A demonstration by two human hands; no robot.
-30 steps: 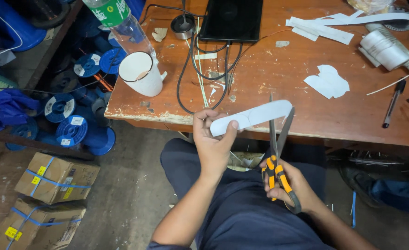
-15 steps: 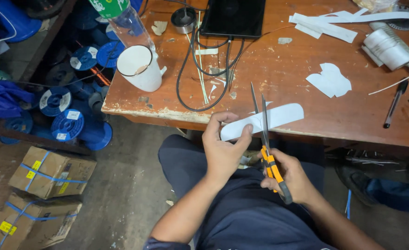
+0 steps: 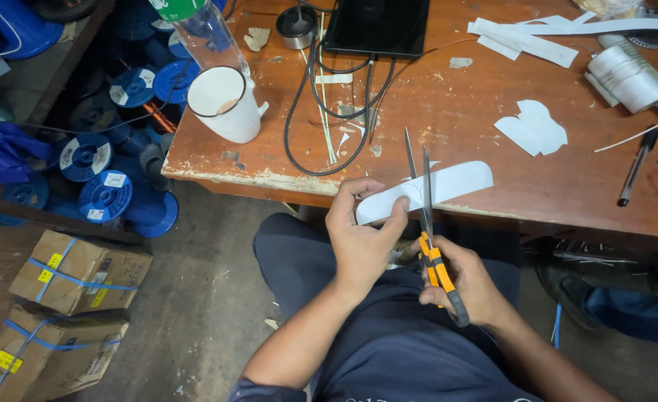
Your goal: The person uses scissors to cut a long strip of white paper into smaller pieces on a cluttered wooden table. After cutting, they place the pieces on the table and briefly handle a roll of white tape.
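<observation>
L hand (image 3: 362, 242): palm down, thumb + fingers pinched shut, wrist straight, forearm angled up from lower left. R hand (image 3: 466, 283): just right of L, fingers curled closed, knuckles up, forearm from lower right.

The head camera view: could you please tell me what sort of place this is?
Probably a small workshop. A worn wooden workbench carries looped black cables and white paper offcuts; blue wire spools and strapped cardboard boxes sit on the floor. The right hand works orange-handled scissors on a white strip.
</observation>
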